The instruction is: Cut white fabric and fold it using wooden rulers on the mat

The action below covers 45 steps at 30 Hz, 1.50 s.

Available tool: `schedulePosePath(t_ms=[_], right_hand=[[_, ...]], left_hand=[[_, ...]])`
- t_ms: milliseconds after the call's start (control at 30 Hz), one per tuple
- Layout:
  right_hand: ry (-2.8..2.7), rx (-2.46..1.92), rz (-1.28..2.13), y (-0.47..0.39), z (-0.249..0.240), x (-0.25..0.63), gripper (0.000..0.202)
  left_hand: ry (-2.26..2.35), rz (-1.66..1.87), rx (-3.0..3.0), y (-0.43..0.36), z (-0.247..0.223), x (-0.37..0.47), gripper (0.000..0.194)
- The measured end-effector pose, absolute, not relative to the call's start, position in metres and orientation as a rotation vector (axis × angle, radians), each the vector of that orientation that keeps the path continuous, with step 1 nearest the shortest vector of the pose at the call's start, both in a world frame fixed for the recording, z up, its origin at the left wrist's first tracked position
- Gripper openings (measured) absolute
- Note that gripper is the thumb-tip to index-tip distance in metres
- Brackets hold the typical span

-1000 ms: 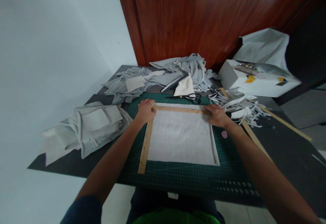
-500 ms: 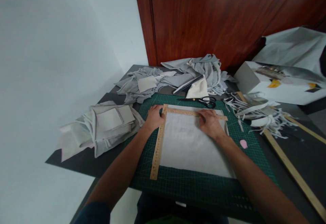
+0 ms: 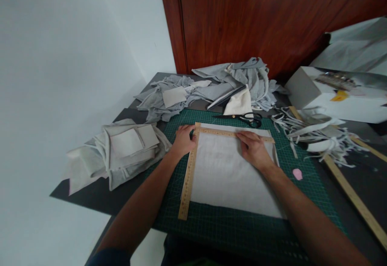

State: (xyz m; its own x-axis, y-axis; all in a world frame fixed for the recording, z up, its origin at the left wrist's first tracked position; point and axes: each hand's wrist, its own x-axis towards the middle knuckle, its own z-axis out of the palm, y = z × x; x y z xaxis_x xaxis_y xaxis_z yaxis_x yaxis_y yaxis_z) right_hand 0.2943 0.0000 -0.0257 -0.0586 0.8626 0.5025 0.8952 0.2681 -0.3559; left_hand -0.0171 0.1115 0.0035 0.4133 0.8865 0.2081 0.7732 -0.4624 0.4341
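A wooden L-square ruler [image 3: 188, 181] lies on a pale grey-white piece of fabric [image 3: 229, 169], its long arm along the left edge and its short arm near the far edge. My left hand [image 3: 184, 140] is closed at the ruler's corner, thumb and fingers gripping it. Partway along the short arm, my right hand [image 3: 254, 149] has its fingers pressed together on the ruler; its fingertips are partly hidden. Under the fabric is a green cutting mat [image 3: 223, 222]. Black scissors [image 3: 242, 117] lie just beyond the fabric. A small pink piece [image 3: 297, 173], perhaps chalk, sits at right.
Folded pale fabric [image 3: 130, 149] is piled on the left. Grey cloth scraps [image 3: 175, 96] lie along the back. On the right are a tangle of fabric strips [image 3: 320, 137], a long wooden strip [image 3: 353, 199] and a white box [image 3: 341, 96]. A white wall [image 3: 75, 76] borders the left side.
The view has shifted slightly. Both hands stay on the ruler in about the same places; the right hand's fingers lie a little flatter along the short arm.
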Motion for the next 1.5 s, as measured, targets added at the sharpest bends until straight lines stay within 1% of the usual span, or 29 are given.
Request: schedulePosePath(t_ms=[133, 400, 600, 900, 1200, 1500], right_hand=[[-1.849, -1.651, -0.124, -0.002, -0.024, 0.293, 0.047], [-1.888, -1.614, -0.166, -0.008, -0.019, 0.287, 0.042], [-1.883, -1.621, -0.122, -0.005, -0.015, 0.284, 0.047], [-1.891, -1.708, -0.032, -0.003, -0.012, 0.283, 0.048], [-1.885, -1.784, -0.013, -0.004, -0.006, 0.281, 0.045], [-1.877, -1.829, 0.008, -0.006, -0.002, 0.279, 0.047]], left_hand=[[1.453, 0.584, 2.429, 0.111, 0.002, -0.017, 0.044], [1.421, 0.588, 2.522, 0.111, 0.000, -0.019, 0.043], [1.456, 0.573, 2.540, 0.114, 0.000, -0.018, 0.041], [1.482, 0.586, 2.584, 0.119, -0.004, -0.018, 0.043], [1.460, 0.588, 2.640, 0.120, -0.003, -0.016, 0.043], [1.477, 0.602, 2.623, 0.118, -0.006, -0.016, 0.040]])
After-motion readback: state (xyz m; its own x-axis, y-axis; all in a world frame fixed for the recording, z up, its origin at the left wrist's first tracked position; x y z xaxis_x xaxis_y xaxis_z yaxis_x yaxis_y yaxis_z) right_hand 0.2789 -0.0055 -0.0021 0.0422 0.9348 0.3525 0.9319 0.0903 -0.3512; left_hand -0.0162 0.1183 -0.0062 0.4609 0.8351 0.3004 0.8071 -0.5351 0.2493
